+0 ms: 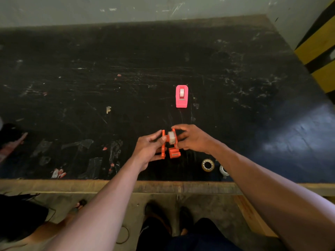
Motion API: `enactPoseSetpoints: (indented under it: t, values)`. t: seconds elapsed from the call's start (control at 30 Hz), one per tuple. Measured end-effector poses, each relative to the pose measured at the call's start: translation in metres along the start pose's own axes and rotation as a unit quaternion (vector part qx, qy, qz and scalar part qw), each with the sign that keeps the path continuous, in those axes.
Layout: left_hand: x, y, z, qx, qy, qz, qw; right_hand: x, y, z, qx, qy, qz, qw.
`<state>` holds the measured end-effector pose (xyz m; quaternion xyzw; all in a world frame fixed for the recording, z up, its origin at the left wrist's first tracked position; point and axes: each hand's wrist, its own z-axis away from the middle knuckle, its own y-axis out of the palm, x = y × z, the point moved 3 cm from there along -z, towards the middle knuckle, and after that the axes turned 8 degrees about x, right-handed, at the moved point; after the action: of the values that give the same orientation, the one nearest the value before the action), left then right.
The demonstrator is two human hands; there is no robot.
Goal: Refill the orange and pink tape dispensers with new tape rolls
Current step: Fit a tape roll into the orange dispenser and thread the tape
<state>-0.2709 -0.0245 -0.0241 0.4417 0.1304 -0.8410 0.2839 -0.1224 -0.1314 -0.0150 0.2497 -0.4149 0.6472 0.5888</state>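
Pointing toward person: orange dispenser [171, 144]

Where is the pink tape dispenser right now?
In the head view, the pink tape dispenser stands alone on the black tabletop, just beyond the hands, slightly right of centre.

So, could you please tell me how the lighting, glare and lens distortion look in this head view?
In the head view, the light is dim; a bluish glare patch sits on the black table at right. The wide lens bows the table edges. The pink dispenser and orange dispenser look oversaturated, almost glowing, and the floor below is soft and dark.
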Motion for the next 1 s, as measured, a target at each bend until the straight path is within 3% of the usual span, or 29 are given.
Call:
enactPoseSetpoints:
  t: [0.13, 0.27, 0.73, 1.0]
  values:
    - [-0.012, -0.01, -0.006, 0.01, 0.012, 0.008, 1.0, 0.01, 0.0, -0.005, -0.024, -0.004, 0.005, 1.0]
    - [-0.035, -0.02, -0.008, 0.074, 0.006, 0.03, 0.997, 0.03, -0.008, -0.006, -0.053, -0.005, 0.005, 0.999]
    - [-0.078, -0.024, -0.02, 0.174, 0.055, -0.016, 0.983, 0.058, -0.014, 0.01, -0.18, -0.016, -0.024, 0.983]
    - [-0.07, -0.018, -0.019, 0.198, 0.042, 0.009, 0.979, 0.054, -0.004, 0.014, -0.19, -0.004, -0.023, 0.982]
